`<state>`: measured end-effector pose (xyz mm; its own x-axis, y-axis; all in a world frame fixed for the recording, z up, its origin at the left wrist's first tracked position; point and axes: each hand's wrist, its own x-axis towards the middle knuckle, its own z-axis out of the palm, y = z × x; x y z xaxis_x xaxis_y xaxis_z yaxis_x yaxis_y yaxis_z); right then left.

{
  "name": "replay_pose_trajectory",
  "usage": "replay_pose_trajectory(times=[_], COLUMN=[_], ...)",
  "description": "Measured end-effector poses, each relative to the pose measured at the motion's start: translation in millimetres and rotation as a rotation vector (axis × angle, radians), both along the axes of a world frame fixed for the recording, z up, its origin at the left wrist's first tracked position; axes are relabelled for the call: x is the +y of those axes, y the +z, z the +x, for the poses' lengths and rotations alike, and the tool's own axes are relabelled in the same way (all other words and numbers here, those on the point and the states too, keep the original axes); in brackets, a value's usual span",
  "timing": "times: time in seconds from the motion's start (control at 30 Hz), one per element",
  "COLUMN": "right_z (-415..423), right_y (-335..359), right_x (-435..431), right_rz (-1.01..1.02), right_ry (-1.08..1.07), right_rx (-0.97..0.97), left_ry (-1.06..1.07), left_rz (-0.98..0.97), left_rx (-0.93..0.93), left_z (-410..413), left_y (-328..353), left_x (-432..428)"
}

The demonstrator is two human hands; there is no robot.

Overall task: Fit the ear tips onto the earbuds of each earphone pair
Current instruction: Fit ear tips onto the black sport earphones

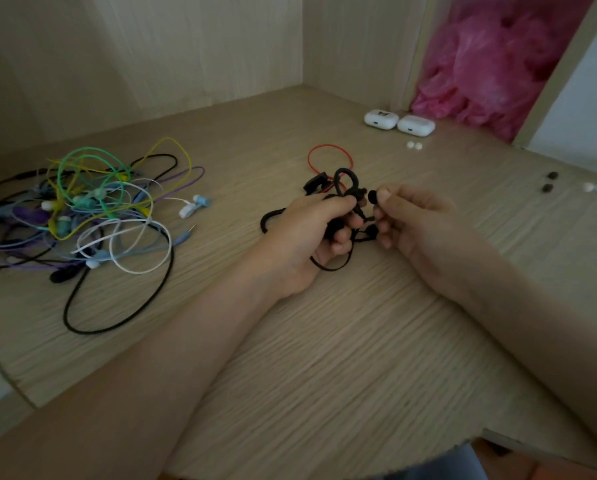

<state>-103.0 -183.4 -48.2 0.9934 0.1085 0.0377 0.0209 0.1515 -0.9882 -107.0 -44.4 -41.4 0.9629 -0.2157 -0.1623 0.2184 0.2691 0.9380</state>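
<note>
Head view. We recorded a left forearm (186, 341) and a right forearm (515, 306), both bare from the frame's lower edge to the wrist. The left hand (307, 233) and right hand (415, 216) were likewise uncovered. The right thumbnail (383, 194) looked short. Blue-grey cloth (439, 465) showed at the bottom edge; we could not tell whether it was clothing.

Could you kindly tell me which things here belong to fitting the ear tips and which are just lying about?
Job: black earphones in the left hand; black ear tip pinched by the right hand; loose white ear tips; dark ear tips; tangled coloured earphones.
Lying about: pink plastic bag; two white cases.
</note>
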Motion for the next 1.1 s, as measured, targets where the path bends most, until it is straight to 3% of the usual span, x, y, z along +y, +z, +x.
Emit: replay_pose_trajectory(times=[0.4,0.73,1.1], right_z=[0.4,3.1,3.8], right_y=[-0.5,2.6,0.1], right_x=[-0.6,-5.0,-4.4], right_rz=[-0.014,0.112,0.104], right_ry=[0.018,0.113,0.093], right_rx=[-0.012,0.047,0.049], left_ry=[-0.011,-0.011,0.013], left_rz=[0.100,0.082,0.018], left_rx=[-0.038,-0.032,-0.050], left_z=[-0.2,-0.2,-0.9], left_y=[-1.3,-1.6,-1.2], left_x=[-2.0,-0.3,0.3])
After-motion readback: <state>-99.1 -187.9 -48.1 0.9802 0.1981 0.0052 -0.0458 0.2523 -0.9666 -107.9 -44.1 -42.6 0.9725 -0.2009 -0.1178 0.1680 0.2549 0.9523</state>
